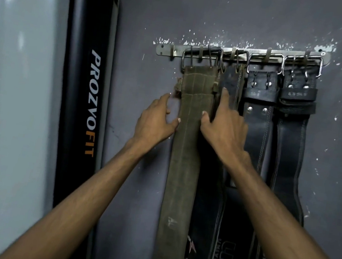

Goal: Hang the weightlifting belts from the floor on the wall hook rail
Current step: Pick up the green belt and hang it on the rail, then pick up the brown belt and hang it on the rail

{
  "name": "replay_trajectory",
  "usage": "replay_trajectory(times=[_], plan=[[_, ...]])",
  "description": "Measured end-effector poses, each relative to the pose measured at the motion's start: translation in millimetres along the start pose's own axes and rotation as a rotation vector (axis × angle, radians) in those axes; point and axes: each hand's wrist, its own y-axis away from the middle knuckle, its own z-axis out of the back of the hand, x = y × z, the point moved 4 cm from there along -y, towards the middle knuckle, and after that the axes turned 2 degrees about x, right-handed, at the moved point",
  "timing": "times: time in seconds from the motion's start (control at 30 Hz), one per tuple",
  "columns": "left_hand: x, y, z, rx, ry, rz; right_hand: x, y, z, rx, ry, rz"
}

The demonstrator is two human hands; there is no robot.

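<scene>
A metal hook rail [166, 49] is screwed to the grey wall. Several belts hang from it by their buckles: an olive suede belt [184, 153] at the left, then three black leather belts, one [231, 80] beside it, one [256, 128] further right and one [288, 146] at the far right. My left hand [155, 122] touches the olive belt's left edge with thumb and fingers spread. My right hand [225, 126] lies flat across the olive belt's right edge and the neighbouring black belt, index finger pointing up. Neither hand grips anything.
A tall black padded column marked PROZVOFIT [87, 95] stands close to the left of the belts. A pale glossy panel [10, 107] fills the far left. Bare grey wall [338, 152] lies to the right of the belts.
</scene>
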Motion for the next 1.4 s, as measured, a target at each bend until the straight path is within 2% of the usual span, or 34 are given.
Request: replay_trajectory(times=[0.2,0.5,0.7,0.93,1.17,1.4], plan=[[30,123,2,0.183,0.071,0.087,2,113,-22,0.1,-0.182,-0.009],[96,382,-23,0.54,0.1,0.308,-19,352,-102,0.532,-0.255,-0.192],[120,588,-53,0.695,0.176,0.644,-62,547,-153,0.858,-0.241,-0.298],[136,854,-82,0.937,0.185,0.932,-107,806,-190,1.202,-0.235,-0.399],[173,1083,-97,0.962,0.129,1.243,-131,1047,-222,1.421,-0.201,-0.486],[221,1297,-135,0.948,0.122,1.396,-139,1266,-299,1.559,-0.223,-0.453]])
